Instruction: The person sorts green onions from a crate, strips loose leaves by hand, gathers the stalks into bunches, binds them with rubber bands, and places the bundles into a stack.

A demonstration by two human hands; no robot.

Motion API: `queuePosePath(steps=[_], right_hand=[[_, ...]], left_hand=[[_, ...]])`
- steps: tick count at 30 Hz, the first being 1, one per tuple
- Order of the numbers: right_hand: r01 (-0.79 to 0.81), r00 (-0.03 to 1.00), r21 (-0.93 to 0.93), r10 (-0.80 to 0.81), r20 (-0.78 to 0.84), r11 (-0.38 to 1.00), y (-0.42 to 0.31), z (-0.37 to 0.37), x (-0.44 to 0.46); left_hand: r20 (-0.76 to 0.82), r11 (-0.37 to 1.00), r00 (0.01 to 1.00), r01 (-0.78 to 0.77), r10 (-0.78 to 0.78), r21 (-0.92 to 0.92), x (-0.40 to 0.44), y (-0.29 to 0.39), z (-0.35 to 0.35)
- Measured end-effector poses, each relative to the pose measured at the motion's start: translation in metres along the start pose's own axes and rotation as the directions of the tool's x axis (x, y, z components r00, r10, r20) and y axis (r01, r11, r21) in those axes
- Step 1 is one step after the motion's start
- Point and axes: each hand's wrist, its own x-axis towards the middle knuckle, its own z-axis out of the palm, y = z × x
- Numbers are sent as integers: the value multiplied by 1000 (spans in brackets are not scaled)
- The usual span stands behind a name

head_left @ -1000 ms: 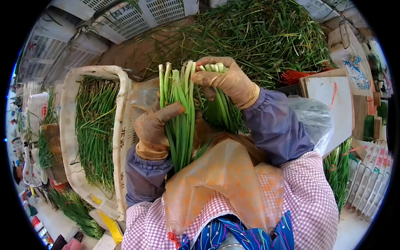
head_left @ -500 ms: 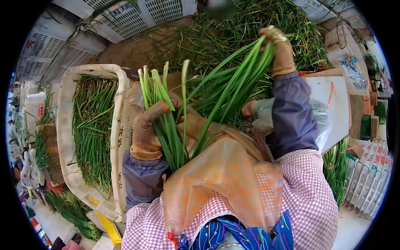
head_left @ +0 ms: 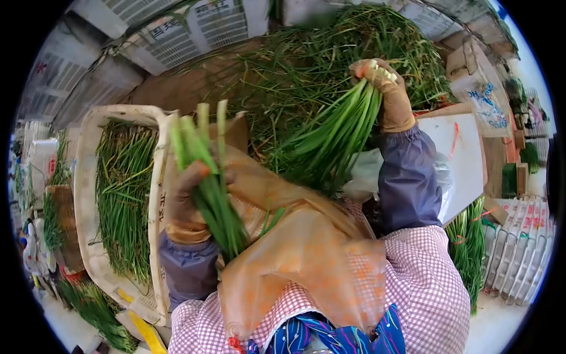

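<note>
My left hand, in a brown stained glove, is closed around a small bunch of garlic chives at the lap. Their pale cut ends point up and are blurred. Raised at the right, my gloved right hand grips a second bunch of garlic chives by its white ends, the green leaves hanging down and to the left. A translucent orange-patterned apron lies below both hands. Part of a clear plastic bag shows beside my right sleeve.
A large heap of loose greens lies ahead. On my left stands a white plastic basket holding laid-out chives. White crates line the back. At the right are a white board and tied greens.
My right hand has come slightly down and left, its bunch now gathered and hanging free. The left hand has moved a little left and down with its bunch.
</note>
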Motion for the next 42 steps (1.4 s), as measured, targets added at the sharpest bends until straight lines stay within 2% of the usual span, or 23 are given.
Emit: queuePosePath(steps=[1, 2, 4, 5, 7, 8, 10, 12, 13, 15, 18, 19, 20, 21, 24, 25, 29, 31, 33, 35, 37, 38, 42], right_hand=[[-10, 996, 79, 3, 84, 997, -3, 18, -5], [-30, 985, 160, 2, 175, 987, -3, 37, -8], [1, 993, 156, -19, 116, 988, -6, 54, -14], [-155, 972, 167, 120, 204, 974, -6, 62, -20], [-345, 910, 192, 278, 306, 919, -4, 80, -23], [-392, 878, 27, 366, 309, 919, -9, 98, -24], [-403, 873, 22, 377, 310, 915, -8, 110, -27], [-390, 866, -123, 409, 287, 913, -6, 127, -28], [-427, 844, -58, 421, 332, 902, 7, 128, -27], [-387, 880, -27, 378, 286, 922, 17, 125, -28], [-328, 928, -11, 325, 182, 945, 19, 106, -21], [-264, 955, -88, 273, 115, 961, 25, 93, -14], [-176, 981, -285, 144, -131, 942, 37, 67, 0], [-179, 981, -231, 156, -117, 956, 43, 61, 2], [-160, 957, -483, 16, -289, 861, 61, 5, 25], [-153, 959, -480, 13, -283, 864, 55, 11, 23], [-375, 923, -154, 384, 29, 914, 4, 79, -16], [-361, 893, -114, 378, 245, 926, 4, 101, -24], [-391, 895, -14, 383, 228, 920, 11, 122, -32], [-384, 908, 17, 374, 190, 923, 15, 133, -36], [-411, 904, -17, 410, 124, 911, 18, 134, -34], [-422, 902, -27, 423, 90, 906, 17, 133, -33], [-178, 982, -155, 186, 37, 972, 17, 110, -25]], left_hand=[[-13, 997, 996, 83, -83, -4, 2, -2, -4], [-35, 998, 997, 62, -62, -4, 0, -1, -4], [114, 988, 982, 153, -149, -28, 8, -10, 8], [73, 999, 996, 41, -41, 11, 10, -20, 10], [103, 998, 993, 57, -56, -9, 13, -21, 8], [131, 997, 989, 72, -68, -26, 12, -20, 7], [115, 997, 991, 74, -74, 4, 8, -18, 11], [52, 995, 993, 101, -101, 8, 7, -18, 11], [52, 995, 993, 101, -102, 8, 7, -17, 10], [123, 978, 972, 205, -199, -42, 8, -14, 6], [106, 975, 971, 220, -214, -38, 8, -15, 2], [105, 975, 971, 218, -213, -36, 7, -15, 3], [86, 989, 986, 147, -146, -3, 7, -16, 5], [64, 997, 995, 76, -77, 26, 5, -17, 7], [59, 998, 996, 62, -61, -19, 3, -15, 8], [58, 998, 997, 53, -52, -17, 4, -14, 9], [18, 998, 999, 50, -51, 29, 10, -22, 8], [41, 992, 995, 87, -91, 90, 15, -25, 12], [-31, 978, 999, 39, -33, 205, 12, -26, 16], [6, 822, 970, -208, 242, 530, 10, -26, 12], [33, 824, 961, -254, 276, 507, 1, -14, 25], [-23, 965, 994, -94, 103, 244, -6, -4, 41], [69, 975, 997, -60, 46, 216, 5, -10, 23]])
